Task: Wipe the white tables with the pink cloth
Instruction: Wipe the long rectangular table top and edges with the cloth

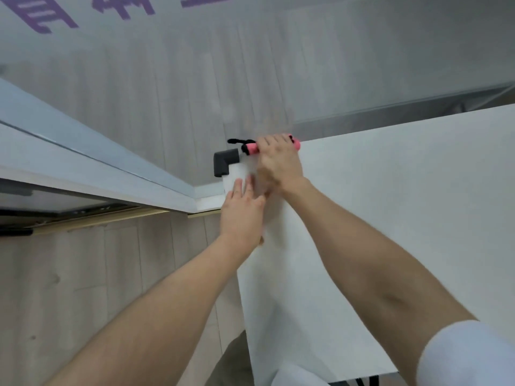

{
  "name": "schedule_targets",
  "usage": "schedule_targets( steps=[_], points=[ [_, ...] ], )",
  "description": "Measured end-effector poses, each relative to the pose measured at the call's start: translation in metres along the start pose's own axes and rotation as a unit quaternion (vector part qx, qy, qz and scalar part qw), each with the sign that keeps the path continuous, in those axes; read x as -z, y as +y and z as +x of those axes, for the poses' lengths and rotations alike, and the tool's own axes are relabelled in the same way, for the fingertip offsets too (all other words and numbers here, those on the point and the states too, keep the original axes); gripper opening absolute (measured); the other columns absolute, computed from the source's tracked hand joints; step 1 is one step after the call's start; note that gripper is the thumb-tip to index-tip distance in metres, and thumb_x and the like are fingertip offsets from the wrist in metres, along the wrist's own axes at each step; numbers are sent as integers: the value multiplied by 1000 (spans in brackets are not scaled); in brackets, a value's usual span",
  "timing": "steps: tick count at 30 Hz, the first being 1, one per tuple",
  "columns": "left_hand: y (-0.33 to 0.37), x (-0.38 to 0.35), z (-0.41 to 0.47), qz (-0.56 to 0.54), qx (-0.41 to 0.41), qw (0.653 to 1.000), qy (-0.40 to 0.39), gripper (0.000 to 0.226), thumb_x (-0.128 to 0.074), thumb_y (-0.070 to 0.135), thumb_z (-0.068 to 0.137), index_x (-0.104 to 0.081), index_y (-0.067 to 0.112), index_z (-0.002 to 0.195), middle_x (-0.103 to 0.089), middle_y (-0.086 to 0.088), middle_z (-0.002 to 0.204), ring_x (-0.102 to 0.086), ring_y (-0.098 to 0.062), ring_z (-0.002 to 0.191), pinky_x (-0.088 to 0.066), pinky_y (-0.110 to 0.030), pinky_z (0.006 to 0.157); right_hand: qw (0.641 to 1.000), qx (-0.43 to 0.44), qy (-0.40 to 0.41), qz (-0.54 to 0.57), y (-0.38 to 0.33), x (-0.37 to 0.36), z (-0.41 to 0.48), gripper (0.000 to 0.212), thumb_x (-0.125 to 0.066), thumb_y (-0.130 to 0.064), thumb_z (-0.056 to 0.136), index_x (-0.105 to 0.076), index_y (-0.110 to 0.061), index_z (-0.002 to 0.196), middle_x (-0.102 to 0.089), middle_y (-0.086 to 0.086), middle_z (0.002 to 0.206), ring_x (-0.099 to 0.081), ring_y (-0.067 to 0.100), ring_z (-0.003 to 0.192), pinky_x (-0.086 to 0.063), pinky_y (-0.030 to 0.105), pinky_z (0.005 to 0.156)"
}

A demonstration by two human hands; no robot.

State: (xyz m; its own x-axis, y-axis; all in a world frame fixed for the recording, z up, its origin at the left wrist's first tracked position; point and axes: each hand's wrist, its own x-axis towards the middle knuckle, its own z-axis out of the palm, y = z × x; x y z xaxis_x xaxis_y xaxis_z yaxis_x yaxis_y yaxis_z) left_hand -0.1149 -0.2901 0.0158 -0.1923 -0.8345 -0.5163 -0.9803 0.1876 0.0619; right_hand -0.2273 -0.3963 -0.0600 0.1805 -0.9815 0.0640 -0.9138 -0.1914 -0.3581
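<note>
A white table (390, 218) fills the right half of the view. At its far left corner lies the pink cloth (252, 148), bunched with black trim, along the far edge. My right hand (277, 160) lies on top of the cloth, fingers curled over it at the table's edge. My left hand (242, 207) rests flat with straight fingers on the table's left edge, just behind that corner. Most of the cloth is hidden under my right hand.
A black corner guard (223, 162) caps the table's far left corner. A grey-and-white wall base or frame (97, 168) runs diagonally on the left. Pale wooden floor (83, 288) lies to the left and beyond the table.
</note>
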Motion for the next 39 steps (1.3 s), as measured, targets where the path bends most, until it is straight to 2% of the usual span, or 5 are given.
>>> schedule_targets(
  steps=[6,17,25,32,39],
  points=[
    [2,4,-5,-5,12,1000,-20,141,-100,46,69,-5,40,172,5,-10,182,-2,-34,168,-26,-44,130,997,60,-54,7,51,19,-6,41,-48,-27,94,-70,-20,128,-73,2,117,-62,28,110,-43,39,103],
    [7,10,-8,15,18,1000,-16,142,-102,51,62,-14,31,172,-10,-10,181,-7,-32,168,-30,-39,128,990,42,-133,33,-28,10,3,39,-44,-20,81,-68,-10,110,-71,13,108,-63,38,103,-39,44,98],
    [6,8,-8,8,32,999,-31,144,-98,46,74,9,45,171,14,-4,182,3,-29,169,-33,-44,127,994,-81,-14,-68,150,61,-13,14,-57,-12,91,-69,-6,96,-69,18,93,-65,40,93,-34,44,92],
    [7,10,-7,5,31,999,-33,139,-102,46,66,-14,38,172,8,-7,182,0,-29,169,-35,-46,125,986,40,-163,15,-15,21,3,37,-44,-20,90,-68,-13,117,-72,11,117,-62,35,111,-38,41,103],
    [8,10,-5,26,31,998,-49,150,-100,51,68,9,45,171,13,-6,182,1,-32,169,-40,-50,122,989,-127,-37,-64,215,98,-24,44,-33,-30,91,-68,-6,104,-69,18,104,-60,39,105,-38,46,103]
  ],
)
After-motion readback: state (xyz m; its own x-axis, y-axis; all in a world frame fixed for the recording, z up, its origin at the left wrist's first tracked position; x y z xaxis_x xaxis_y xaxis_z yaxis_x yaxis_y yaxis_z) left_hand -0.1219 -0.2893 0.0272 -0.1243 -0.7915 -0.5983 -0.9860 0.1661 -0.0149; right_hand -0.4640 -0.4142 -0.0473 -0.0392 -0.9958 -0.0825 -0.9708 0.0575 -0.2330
